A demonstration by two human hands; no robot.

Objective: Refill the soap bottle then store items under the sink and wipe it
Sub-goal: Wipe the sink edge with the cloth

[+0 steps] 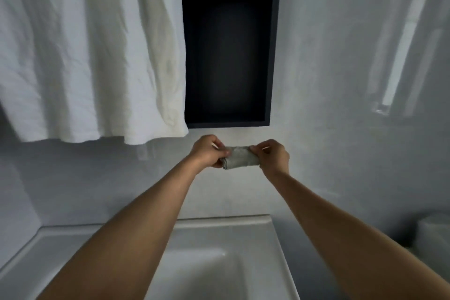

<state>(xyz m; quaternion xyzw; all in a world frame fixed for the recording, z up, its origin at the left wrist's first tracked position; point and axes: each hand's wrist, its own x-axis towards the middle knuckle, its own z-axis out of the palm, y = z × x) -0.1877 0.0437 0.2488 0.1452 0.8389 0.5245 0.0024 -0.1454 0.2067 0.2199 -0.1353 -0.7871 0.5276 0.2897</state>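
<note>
A: The biggest thing in front of you is the wall (328, 80). It is grey, smooth and a bit shiny.

B: Yes, and up on your left hangs a big white towel (85, 56). It looks soft and full of wrinkles, with a wavy bottom edge.

A: Right beside it you have a dark shelf (229, 61) sunk into the wall. It is a tall box with straight edges and one board across near the top.

B: Under your arms is the sink (219, 220). It is white, hard and glossy, with a flat rim and a rounded bowl.

A: Your left hand (209, 154) and your right hand (274, 156) are up just below the dark shelf.

B: Each one pinches an end of the small grey cloth (241, 161) with curled fingers. The cloth is soft, bunched into a short roll between your hands, high above the sink.
</note>
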